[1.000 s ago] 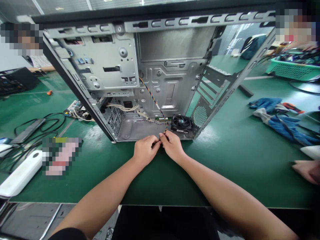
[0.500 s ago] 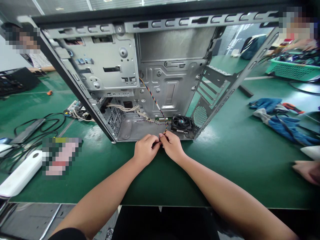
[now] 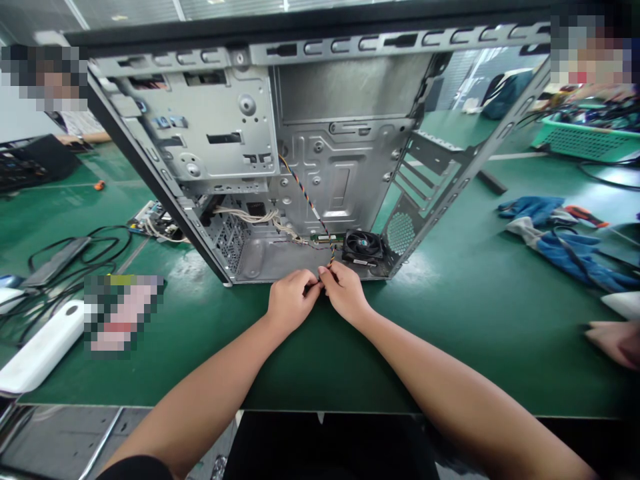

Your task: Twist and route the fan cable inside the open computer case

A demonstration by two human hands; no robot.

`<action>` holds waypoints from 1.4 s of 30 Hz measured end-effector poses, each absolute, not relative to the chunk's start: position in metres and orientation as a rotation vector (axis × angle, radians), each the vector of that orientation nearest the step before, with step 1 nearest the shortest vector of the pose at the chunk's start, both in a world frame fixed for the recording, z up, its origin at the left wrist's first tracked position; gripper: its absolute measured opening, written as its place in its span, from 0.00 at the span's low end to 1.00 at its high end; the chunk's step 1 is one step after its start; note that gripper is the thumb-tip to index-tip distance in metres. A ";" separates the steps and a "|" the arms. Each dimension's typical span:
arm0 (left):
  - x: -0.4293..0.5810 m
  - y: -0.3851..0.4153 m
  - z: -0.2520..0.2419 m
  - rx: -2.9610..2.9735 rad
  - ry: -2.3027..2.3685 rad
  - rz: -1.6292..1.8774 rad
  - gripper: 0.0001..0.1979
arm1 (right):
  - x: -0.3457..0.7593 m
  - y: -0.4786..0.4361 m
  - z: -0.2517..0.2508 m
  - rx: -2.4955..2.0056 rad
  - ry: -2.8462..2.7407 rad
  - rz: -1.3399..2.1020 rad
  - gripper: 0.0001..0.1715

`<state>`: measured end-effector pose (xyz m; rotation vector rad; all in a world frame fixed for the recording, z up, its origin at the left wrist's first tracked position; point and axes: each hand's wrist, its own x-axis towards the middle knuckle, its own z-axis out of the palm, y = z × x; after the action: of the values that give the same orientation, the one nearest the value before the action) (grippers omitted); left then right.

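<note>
An open grey metal computer case (image 3: pixel 320 153) stands on the green mat in front of me. My left hand (image 3: pixel 290 301) and my right hand (image 3: pixel 345 292) meet at its front lip, fingers pinched together on the end of a thin multicoloured cable (image 3: pixel 306 195) that runs up the case's back panel. A small black fan (image 3: pixel 363 245) sits on the case floor just behind my right hand. White wire bundles (image 3: pixel 250 216) lie further left inside the case.
Black cables (image 3: pixel 75 250) and a white device (image 3: pixel 43 347) lie at the left. Blue gloves (image 3: pixel 560 233) lie at the right, beyond them a green basket (image 3: pixel 580 137). Another person's hand (image 3: pixel 615 340) rests at the right edge. The table's front edge runs below my forearms.
</note>
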<state>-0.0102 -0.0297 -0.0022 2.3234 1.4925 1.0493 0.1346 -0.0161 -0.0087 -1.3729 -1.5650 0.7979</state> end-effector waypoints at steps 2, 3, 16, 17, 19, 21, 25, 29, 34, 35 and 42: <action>-0.010 -0.030 -0.001 2.328 1.498 1.057 0.04 | 0.135 -0.016 -0.009 -1.371 -1.565 0.799 0.18; -0.010 -0.030 -0.001 2.330 1.502 1.061 0.04 | 0.134 -0.016 -0.009 -1.370 -1.565 0.799 0.18; -0.011 -0.029 -0.004 2.313 1.492 1.036 0.08 | 0.135 -0.015 -0.010 -1.362 -1.561 0.794 0.18; -0.011 -0.029 -0.004 2.309 1.494 1.035 0.08 | 0.135 -0.015 -0.010 -1.363 -1.559 0.796 0.18; -0.011 -0.029 -0.004 2.305 1.500 1.037 0.08 | 0.135 -0.016 -0.010 -1.366 -1.555 0.803 0.18; -0.011 -0.029 -0.003 2.308 1.507 1.043 0.07 | 0.135 -0.016 -0.010 -1.369 -1.555 0.803 0.18; -0.010 -0.028 -0.003 2.294 1.522 1.065 0.04 | 0.135 -0.015 -0.011 -1.356 -1.564 0.801 0.18; -0.010 -0.028 -0.004 2.294 1.542 1.053 0.04 | 0.135 -0.015 -0.011 -1.350 -1.558 0.812 0.17; -0.011 -0.028 -0.003 2.313 1.536 1.004 0.06 | 0.135 -0.015 -0.011 -1.358 -1.554 0.798 0.18; -0.011 -0.028 -0.003 2.312 1.536 0.995 0.06 | 0.135 -0.016 -0.011 -1.361 -1.555 0.794 0.18; -0.010 -0.028 -0.001 2.306 1.542 0.958 0.07 | 0.135 -0.015 -0.011 -1.372 -1.553 0.788 0.19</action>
<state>-0.0103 -0.0283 -0.0013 2.3061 1.5415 0.9580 0.1346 -0.0154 -0.0109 -1.3722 -1.5530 0.7883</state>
